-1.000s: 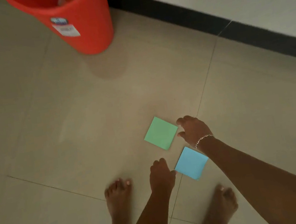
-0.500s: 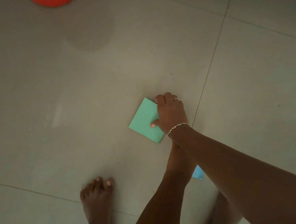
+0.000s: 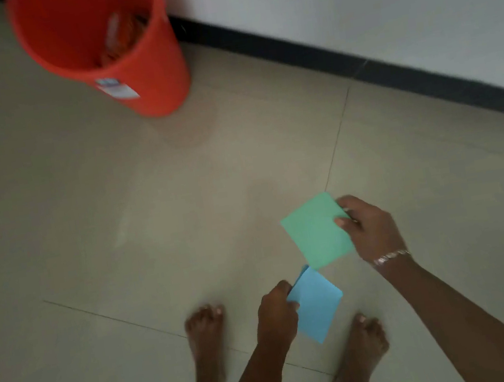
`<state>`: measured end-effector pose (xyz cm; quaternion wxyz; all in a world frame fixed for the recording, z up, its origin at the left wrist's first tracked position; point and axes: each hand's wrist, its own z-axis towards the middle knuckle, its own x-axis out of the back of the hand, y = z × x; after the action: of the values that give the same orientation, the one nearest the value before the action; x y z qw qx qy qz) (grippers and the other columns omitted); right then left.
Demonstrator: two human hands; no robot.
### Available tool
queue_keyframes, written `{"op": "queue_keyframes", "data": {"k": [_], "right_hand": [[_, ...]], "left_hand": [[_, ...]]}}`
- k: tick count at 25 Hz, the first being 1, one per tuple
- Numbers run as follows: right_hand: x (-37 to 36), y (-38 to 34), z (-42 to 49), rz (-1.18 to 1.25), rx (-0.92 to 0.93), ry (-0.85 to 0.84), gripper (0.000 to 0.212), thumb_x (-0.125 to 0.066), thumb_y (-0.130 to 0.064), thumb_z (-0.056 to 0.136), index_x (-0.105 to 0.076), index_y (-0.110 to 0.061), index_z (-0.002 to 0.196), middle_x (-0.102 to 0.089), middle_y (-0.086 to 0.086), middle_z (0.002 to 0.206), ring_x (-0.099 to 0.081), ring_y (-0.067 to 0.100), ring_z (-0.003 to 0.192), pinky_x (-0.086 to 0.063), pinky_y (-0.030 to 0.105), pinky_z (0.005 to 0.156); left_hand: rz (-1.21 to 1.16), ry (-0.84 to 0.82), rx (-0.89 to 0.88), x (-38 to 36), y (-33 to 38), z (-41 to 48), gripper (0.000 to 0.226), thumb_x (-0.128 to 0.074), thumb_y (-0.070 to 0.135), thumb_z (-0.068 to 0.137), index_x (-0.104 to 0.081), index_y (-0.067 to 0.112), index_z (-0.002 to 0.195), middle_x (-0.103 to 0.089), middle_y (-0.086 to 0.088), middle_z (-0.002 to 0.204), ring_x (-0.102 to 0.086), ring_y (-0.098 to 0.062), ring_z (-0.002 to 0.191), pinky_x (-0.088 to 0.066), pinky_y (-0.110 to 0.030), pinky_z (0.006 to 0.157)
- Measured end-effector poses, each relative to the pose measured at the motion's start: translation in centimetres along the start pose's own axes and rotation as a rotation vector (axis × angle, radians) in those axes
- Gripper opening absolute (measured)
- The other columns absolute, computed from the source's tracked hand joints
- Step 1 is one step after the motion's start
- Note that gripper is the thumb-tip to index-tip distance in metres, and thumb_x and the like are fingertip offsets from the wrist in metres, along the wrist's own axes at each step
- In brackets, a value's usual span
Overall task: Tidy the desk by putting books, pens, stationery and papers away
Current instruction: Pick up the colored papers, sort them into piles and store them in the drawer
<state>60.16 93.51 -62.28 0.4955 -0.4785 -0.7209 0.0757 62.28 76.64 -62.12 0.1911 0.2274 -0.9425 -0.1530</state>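
My right hand (image 3: 369,227) pinches the right edge of a square green paper (image 3: 315,230), held off the tiled floor. Below it my left hand (image 3: 277,313) grips the left edge of a square blue paper (image 3: 318,303), also lifted. The green sheet's lower corner nearly meets the blue sheet's top corner. A chain bracelet sits on my right wrist. Both papers look flat and blank.
An orange plastic bin (image 3: 142,76) with a white label stands at the upper left by the wall, with some rubbish inside. A white wall with a black skirting (image 3: 390,72) runs diagonally across the upper right. My bare feet (image 3: 205,338) stand on the beige tiles.
Both papers lay on the floor a second ago; each hand has since taken hold of one and lifted it. The view has tilted back up, bringing the bin into sight.
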Motion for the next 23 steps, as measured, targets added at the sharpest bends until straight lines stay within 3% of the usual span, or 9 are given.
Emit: {"op": "queue_keyframes", "data": {"k": [2,3,4,6,8,10,12,17,23], "right_hand": [[5.0,-2.6,-3.2,0.098,-0.06,0.08,0.036,-0.047,-0.025,0.07,-0.064,-0.011,0.098,-0.071,0.009,0.084,-0.06,0.02,0.071,-0.039,0.019,0.063],[7.4,-4.2,-4.8,0.146,-0.09,0.109,0.031,-0.047,-0.024,0.069,-0.064,-0.019,0.095,-0.072,0.001,0.082,-0.058,0.012,0.069,-0.038,0.011,0.06],[9.5,-5.9,-6.2,0.192,-0.116,0.127,0.025,-0.048,-0.023,0.07,-0.062,-0.031,0.089,-0.071,-0.01,0.079,-0.057,0.011,0.074,-0.037,0.007,0.059],[12.7,-8.4,-8.6,0.268,-0.143,0.141,0.029,-0.053,-0.016,0.079,-0.058,-0.045,0.08,-0.067,-0.027,0.076,-0.058,0.013,0.077,-0.037,0.007,0.057],[16.4,-12.1,-11.3,0.325,-0.172,0.131,0.038,-0.054,0.001,0.086,-0.059,-0.035,0.076,-0.07,-0.019,0.073,-0.064,0.023,0.079,-0.041,0.018,0.061],[19.8,-16.0,-13.8,0.366,-0.171,0.117,0.037,-0.052,0.006,0.087,-0.059,-0.029,0.078,-0.071,-0.004,0.07,-0.064,0.032,0.083,-0.045,0.03,0.068],[22.7,-20.5,-15.8,0.411,-0.128,0.118,0.035,-0.051,0.007,0.088,-0.058,-0.026,0.078,-0.07,0.007,0.077,-0.062,0.03,0.08,-0.048,0.038,0.073],[27.0,-30.6,-19.5,0.486,-0.012,0.095,0.018,-0.048,0.008,0.089,-0.058,-0.005,0.096,-0.065,0.012,0.086,-0.058,0.026,0.078,-0.042,0.025,0.058],[26.3,-42.5,-21.3,0.482,0.134,0.067,0.015,-0.05,0.009,0.088,-0.058,-0.001,0.097,-0.063,0.017,0.085,-0.059,0.029,0.081,-0.043,0.027,0.06]], "left_hand": [[-0.145,0.073,0.019,3.5,0.0,-3.4,0.014,-0.048,0.008,0.083,-0.048,0.02,0.076,-0.048,0.006,0.069,-0.057,-0.016,0.068,-0.055,-0.022,0.068],[-0.137,0.078,0.009,5.9,1.1,-6.1,0.016,-0.047,0.008,0.088,-0.049,0.022,0.08,-0.048,0.009,0.07,-0.053,-0.003,0.06,-0.048,-0.006,0.058],[-0.132,0.077,0.027,8.1,2.4,-8.7,0.019,-0.045,0.005,0.091,-0.049,0.023,0.085,-0.052,0.007,0.074,-0.052,0.0,0.056,-0.045,-0.001,0.055],[-0.245,0.095,-0.033,10.9,4.0,-12.4,0.025,-0.041,-0.005,0.09,-0.052,0.017,0.088,-0.059,-0.005,0.088,-0.056,-0.003,0.062,-0.054,-0.011,0.063],[-0.391,0.137,-0.059,14.5,5.6,-16.6,0.028,-0.04,-0.011,0.089,-0.058,0.011,0.086,-0.06,-0.01,0.092,-0.06,-0.013,0.072,-0.059,-0.03,0.065],[-0.494,0.195,-0.092,17.9,6.8,-21.2,0.03,-0.04,-0.012,0.089,-0.06,0.01,0.081,-0.059,-0.011,0.089,-0.061,-0.018,0.076,-0.058,-0.029,0.059],[-0.609,0.249,-0.14,21.2,7.9,-25.8,0.03,-0.04,-0.012,0.09,-0.06,0.009,0.081,-0.059,-0.011,0.086,-0.062,-0.018,0.073,-0.056,-0.024,0.054],[-0.867,0.397,-0.153,27.2,7.5,-36.2,0.024,-0.041,-0.013,0.091,-0.058,0.003,0.088,-0.064,-0.011,0.083,-0.064,-0.022,0.074,-0.055,-0.024,0.05],[-1.078,0.618,-0.24,35.7,4.9,-45.8,0.018,-0.045,-0.014,0.09,-0.058,-0.001,0.091,-0.064,-0.013,0.082,-0.063,-0.024,0.073,-0.055,-0.024,0.048]]}}
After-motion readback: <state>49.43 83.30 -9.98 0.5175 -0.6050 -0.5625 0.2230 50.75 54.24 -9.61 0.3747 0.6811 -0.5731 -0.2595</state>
